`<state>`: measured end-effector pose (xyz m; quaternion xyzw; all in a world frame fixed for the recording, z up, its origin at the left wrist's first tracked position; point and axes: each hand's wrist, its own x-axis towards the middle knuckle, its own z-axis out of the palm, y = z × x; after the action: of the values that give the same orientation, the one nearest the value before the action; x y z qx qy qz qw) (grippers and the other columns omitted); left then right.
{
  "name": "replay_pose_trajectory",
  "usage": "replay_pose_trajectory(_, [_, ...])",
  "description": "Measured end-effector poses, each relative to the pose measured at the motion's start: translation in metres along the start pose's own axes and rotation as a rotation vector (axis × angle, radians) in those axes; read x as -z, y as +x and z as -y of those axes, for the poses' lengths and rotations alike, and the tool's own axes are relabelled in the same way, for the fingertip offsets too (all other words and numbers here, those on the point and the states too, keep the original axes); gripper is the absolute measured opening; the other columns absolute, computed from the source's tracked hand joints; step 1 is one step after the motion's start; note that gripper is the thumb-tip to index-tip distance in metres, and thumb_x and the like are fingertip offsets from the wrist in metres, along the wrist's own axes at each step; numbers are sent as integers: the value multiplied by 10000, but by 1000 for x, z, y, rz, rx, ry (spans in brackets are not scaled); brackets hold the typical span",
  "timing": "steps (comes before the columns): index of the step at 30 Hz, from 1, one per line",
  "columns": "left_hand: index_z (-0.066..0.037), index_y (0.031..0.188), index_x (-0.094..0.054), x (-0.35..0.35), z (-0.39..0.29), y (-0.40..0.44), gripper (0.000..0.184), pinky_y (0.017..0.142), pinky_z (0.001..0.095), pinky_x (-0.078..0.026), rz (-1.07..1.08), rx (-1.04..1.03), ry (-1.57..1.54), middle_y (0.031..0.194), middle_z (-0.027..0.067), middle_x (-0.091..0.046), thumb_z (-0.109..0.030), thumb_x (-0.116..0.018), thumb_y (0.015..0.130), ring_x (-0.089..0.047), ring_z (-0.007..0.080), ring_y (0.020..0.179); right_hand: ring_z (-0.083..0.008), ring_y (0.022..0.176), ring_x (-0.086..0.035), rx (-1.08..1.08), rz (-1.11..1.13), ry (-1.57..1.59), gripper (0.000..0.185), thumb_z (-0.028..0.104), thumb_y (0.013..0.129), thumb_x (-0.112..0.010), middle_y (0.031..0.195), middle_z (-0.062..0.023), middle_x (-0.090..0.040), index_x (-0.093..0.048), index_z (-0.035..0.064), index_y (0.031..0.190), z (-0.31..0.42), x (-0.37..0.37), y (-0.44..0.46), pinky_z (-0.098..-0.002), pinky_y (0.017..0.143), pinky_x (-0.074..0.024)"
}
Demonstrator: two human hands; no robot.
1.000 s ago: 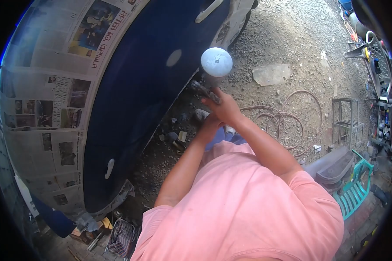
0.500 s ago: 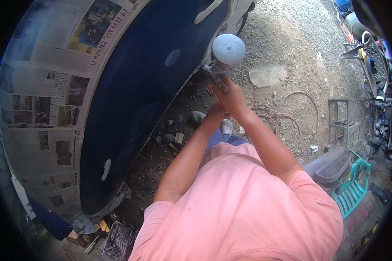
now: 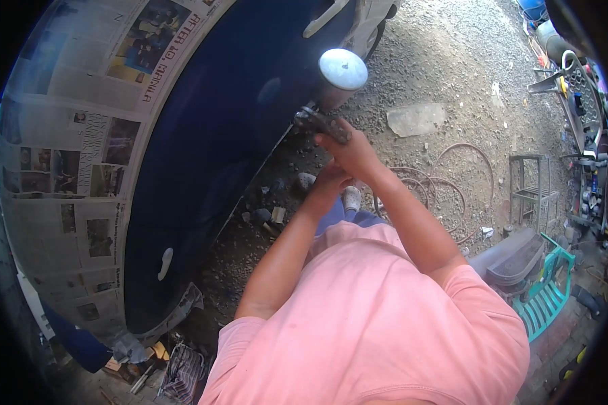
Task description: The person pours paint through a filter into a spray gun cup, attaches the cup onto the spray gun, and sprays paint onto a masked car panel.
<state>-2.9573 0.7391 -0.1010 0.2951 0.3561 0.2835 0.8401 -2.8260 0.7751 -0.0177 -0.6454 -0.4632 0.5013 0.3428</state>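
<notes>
My right hand point(image 3: 351, 150) is closed around the grip of a spray gun point(image 3: 323, 125), which has a round silver cup point(image 3: 343, 70) on top. The gun's front points left, close to the dark blue side panel point(image 3: 203, 155) of a car. My left hand point(image 3: 330, 181) is just below my right wrist; its fingers are mostly hidden, and what they hold, if anything, does not show. Newspaper sheets point(image 3: 81, 162) cover the car's windows above the blue panel. Pale handle areas point(image 3: 165, 263) show on the panel.
A hose point(image 3: 490, 169) lies coiled on the gravel right of my arms, near a metal rack point(image 3: 534, 182). A flat translucent sheet point(image 3: 415, 119) rests on the ground. At the lower right is a green plastic chair point(image 3: 547, 300); car parts point(image 3: 581, 101) line the right edge.
The spray gun first moved up and right, then swung back left, its cup now tilted. My right hand moved with it, still gripping. My left hand shifted slightly beneath.
</notes>
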Motion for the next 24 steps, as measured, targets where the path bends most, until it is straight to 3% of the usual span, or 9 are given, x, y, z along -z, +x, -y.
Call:
replay_pose_trajectory(4, [-136, 1244, -619, -1, -7, 17, 320, 872, 285, -506, 47, -2, 10, 1102, -23, -671, -217, -710, 949, -636, 89, 965, -452, 1054, -705, 91, -209, -53, 596, 449, 933, -751, 1049, -287, -733, -606, 20, 1322, -13, -5, 15, -459, 859, -538])
replay_pose_trajectory(7, [-121, 1242, -623, -6, -9, 24, 326, 866, 287, -514, 53, -15, 32, 1098, -19, -681, -216, -714, 944, -648, 90, 955, -465, 1109, -686, 79, -231, -25, 644, 448, 932, -752, 1087, -297, -729, -584, -2, 1362, -14, 4, 19, -460, 893, -541])
replay_pose_trajectory(13, [-124, 1226, -638, -8, -3, 28, 309, 906, 294, -527, 81, 23, 74, 1123, -4, -695, -235, -721, 950, -665, 97, 1043, -458, 1071, -702, 98, -270, -78, 634, 451, 926, -757, 1071, -281, -737, -600, 22, 1365, -11, 12, 11, -463, 871, -541])
replay_pose_trajectory(16, [-127, 1201, -650, -12, 0, 25, 281, 908, 296, -526, 65, 29, 55, 1108, -4, -696, -258, -720, 963, -663, 97, 1044, -220, 922, -689, 11, -176, -64, 729, 414, 913, -795, 1023, -199, -739, -549, -35, 1433, -10, 17, 11, -354, 837, -530])
replay_pose_trajectory(22, [-145, 1176, -665, -9, 7, 27, 247, 887, 285, -511, 64, 27, 83, 1078, -26, -692, -295, -710, 985, -647, 80, 1007, -164, 781, -651, 55, -146, -44, 670, 380, 930, -778, 882, -130, -729, -564, -25, 1418, -29, 16, 20, -339, 721, -514])
replay_pose_trajectory(24, [-152, 1165, -673, -2, 16, 31, 235, 875, 276, -500, 73, 45, 80, 1049, -45, -687, -300, -710, 987, -635, 68, 986, -346, 957, -696, 60, -203, -72, 621, 422, 936, -756, 990, -228, -735, -585, 24, 1381, -34, 16, 21, -415, 812, -533])
